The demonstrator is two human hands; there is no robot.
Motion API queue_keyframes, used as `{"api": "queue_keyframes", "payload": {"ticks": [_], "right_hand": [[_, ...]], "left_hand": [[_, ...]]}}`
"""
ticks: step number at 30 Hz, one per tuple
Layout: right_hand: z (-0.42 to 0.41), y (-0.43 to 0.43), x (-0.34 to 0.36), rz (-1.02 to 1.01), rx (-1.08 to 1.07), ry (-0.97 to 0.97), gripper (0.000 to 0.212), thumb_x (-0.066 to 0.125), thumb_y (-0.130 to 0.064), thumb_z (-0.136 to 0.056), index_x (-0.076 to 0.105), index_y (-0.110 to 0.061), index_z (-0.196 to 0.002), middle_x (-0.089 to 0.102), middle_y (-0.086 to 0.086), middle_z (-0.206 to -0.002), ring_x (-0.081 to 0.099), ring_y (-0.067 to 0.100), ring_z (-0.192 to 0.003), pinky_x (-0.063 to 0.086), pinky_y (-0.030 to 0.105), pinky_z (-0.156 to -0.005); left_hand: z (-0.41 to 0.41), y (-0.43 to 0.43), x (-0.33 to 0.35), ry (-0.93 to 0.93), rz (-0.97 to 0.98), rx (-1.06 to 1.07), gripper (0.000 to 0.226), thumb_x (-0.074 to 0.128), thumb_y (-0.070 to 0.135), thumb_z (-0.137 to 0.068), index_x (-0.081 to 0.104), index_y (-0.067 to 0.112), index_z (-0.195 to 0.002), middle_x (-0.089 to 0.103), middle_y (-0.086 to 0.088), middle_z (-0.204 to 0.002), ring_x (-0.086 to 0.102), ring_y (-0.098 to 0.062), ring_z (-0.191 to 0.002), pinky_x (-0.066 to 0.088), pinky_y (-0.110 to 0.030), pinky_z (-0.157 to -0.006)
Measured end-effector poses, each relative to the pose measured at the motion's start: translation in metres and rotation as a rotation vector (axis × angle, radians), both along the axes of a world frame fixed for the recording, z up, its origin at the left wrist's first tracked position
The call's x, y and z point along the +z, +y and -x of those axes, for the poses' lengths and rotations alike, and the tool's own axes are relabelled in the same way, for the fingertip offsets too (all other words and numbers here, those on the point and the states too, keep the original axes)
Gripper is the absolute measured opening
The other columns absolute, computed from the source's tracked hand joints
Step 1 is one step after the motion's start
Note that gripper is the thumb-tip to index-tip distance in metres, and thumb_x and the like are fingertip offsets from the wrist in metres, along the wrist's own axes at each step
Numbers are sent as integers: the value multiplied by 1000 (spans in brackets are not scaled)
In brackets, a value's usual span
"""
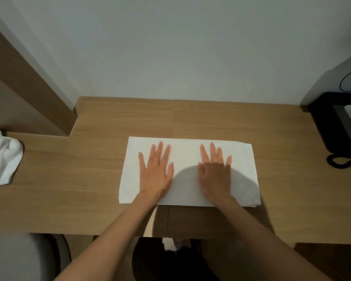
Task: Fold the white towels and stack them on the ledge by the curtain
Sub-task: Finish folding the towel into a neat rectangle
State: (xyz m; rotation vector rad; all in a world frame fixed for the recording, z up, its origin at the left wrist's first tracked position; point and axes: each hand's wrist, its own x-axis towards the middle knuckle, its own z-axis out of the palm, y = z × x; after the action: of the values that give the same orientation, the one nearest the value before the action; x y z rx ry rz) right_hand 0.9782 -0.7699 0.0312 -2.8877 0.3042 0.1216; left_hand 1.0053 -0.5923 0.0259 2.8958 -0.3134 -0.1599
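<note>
A white towel (pixel 187 151), folded into a wide rectangle, lies flat on the wooden desk (pixel 89 169) in front of me. My left hand (pixel 156 171) rests palm down on its left half, fingers spread. My right hand (pixel 215 171) presses flat on the right half, fingers apart and slightly blurred. Neither hand grips anything. More white towels (pixel 2 159) sit bunched at the desk's left edge.
A black telephone (pixel 340 126) with a coiled cord stands at the desk's right end, a cable hanging on the wall above it. A brown panel (pixel 28 94) cuts into the desk's back left corner. A grey round seat (pixel 18 258) is below left.
</note>
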Motion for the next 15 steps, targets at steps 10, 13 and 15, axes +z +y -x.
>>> {"api": "queue_keyframes", "payload": {"ticks": [10, 13, 15], "right_hand": [[35, -58, -8, 60, -19, -35, 55, 19, -54, -98, 6, -44, -150, 0, -4, -161, -1, 25, -149, -6, 47, -118], [39, -63, -4, 68, -102, 65, 56, 16, -57, -97, -6, -47, -147, -12, -4, -161, -9, 25, -148, -4, 51, -116], [38, -62, 3, -51, -211, 112, 60, 23, -59, -96, -5, -46, -148, -15, -3, -160, -1, 33, -147, 7, 51, -116]], "left_hand": [[5, 61, -8, 16, -22, 169, 54, 7, 53, -97, -9, 44, -147, -18, 5, -157, -20, -17, -144, -13, -42, -115], [9, 69, -2, 94, 105, 294, 57, 15, 51, -98, -2, 36, -151, -9, -5, -160, -12, -22, -146, -8, -38, -114], [12, 70, 3, 108, 165, 314, 58, 20, 47, -100, 2, 30, -153, 0, -8, -160, -4, -25, -147, -2, -40, -117]]}}
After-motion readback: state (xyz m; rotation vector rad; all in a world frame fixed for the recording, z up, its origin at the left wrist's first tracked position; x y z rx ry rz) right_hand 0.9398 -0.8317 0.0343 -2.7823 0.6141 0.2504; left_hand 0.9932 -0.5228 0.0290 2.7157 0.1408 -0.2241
